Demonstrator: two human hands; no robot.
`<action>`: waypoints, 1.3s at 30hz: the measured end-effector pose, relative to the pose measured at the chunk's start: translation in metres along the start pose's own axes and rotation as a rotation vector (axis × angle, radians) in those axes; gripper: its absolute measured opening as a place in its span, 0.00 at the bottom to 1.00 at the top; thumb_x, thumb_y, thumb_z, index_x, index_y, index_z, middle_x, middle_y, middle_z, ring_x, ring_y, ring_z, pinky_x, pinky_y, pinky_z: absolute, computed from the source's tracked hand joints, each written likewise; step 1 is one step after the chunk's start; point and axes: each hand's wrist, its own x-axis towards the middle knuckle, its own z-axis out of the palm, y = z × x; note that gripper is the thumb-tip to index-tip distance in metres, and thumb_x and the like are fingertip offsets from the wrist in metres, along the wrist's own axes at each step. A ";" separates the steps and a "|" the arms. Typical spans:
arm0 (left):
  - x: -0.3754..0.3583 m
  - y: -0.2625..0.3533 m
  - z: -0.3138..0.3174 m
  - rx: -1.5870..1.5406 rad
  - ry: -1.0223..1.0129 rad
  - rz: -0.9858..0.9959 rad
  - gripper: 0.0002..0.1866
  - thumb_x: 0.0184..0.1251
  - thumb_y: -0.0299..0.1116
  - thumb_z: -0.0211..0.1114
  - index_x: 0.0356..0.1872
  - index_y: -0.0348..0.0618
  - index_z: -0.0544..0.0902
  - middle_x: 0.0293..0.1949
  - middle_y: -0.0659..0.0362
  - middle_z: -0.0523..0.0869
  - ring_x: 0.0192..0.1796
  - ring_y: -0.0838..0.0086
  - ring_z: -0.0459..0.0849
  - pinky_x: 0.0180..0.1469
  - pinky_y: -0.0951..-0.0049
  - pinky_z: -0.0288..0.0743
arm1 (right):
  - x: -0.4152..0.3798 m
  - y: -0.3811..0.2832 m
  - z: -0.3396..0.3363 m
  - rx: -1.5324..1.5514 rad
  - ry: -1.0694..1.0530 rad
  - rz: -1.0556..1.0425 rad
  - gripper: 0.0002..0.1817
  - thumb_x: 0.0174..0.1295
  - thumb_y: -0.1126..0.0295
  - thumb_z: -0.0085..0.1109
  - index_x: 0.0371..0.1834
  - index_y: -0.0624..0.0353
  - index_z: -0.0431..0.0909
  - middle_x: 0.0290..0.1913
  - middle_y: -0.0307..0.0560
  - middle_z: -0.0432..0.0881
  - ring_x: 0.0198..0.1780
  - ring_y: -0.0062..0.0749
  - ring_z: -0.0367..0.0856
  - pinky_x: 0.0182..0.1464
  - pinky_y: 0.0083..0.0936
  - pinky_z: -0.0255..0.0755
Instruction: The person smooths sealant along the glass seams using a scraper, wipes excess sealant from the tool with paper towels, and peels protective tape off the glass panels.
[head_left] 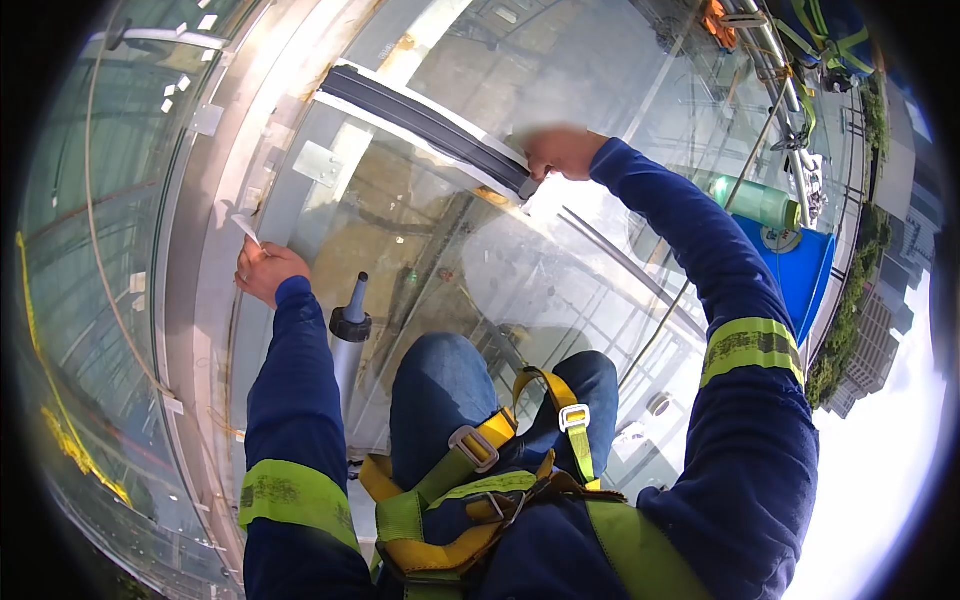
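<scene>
From where I stand, the dark strip (428,126) lies on the glass (565,275) ahead of the kneeling person, its long axis slanting from far left to nearer right, white edging (402,140) along its sides; the right hand (562,150) is clearly the nearer one, right at the strip's near right end, with the length of it stretching off leftward and away from those fingers; they are curled, but blur and glare hide the tips, so I cannot tell whether they grip or merely touch; the left hand (270,272) is well apart, nearer the body than the strip's far left end, its fingers closed on a thin white piece (247,229); a nozzled tube (355,300) stands just beside the left forearm.
</scene>
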 end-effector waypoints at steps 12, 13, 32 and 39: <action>0.000 -0.002 0.003 0.010 0.010 0.000 0.20 0.62 0.32 0.56 0.56 0.41 0.80 0.50 0.50 0.85 0.58 0.58 0.79 0.68 0.50 0.62 | -0.002 -0.001 -0.003 -0.046 -0.009 -0.071 0.14 0.53 0.83 0.56 0.40 0.58 0.87 0.38 0.51 0.84 0.43 0.47 0.82 0.44 0.36 0.74; 0.000 -0.002 0.002 0.002 0.006 -0.002 0.20 0.62 0.32 0.56 0.56 0.41 0.80 0.50 0.50 0.85 0.58 0.58 0.79 0.68 0.50 0.62 | 0.000 -0.002 -0.005 -0.023 -0.022 -0.064 0.15 0.53 0.83 0.56 0.41 0.58 0.87 0.38 0.52 0.84 0.42 0.47 0.82 0.44 0.36 0.74; 0.028 -0.060 0.035 -0.843 -0.100 -0.174 0.23 0.66 0.33 0.53 0.62 0.46 0.77 0.53 0.48 0.84 0.58 0.51 0.80 0.65 0.54 0.68 | -0.208 -0.164 -0.088 0.478 0.823 0.213 0.10 0.56 0.77 0.65 0.41 0.63 0.86 0.40 0.52 0.84 0.44 0.45 0.84 0.48 0.34 0.77; 0.012 -0.025 -0.138 -1.410 -0.334 -0.167 0.16 0.68 0.25 0.54 0.55 0.33 0.77 0.45 0.50 0.86 0.45 0.63 0.86 0.45 0.63 0.82 | -0.318 -0.275 0.005 1.024 1.401 0.468 0.07 0.61 0.76 0.63 0.40 0.69 0.82 0.28 0.40 0.82 0.31 0.19 0.77 0.38 0.20 0.73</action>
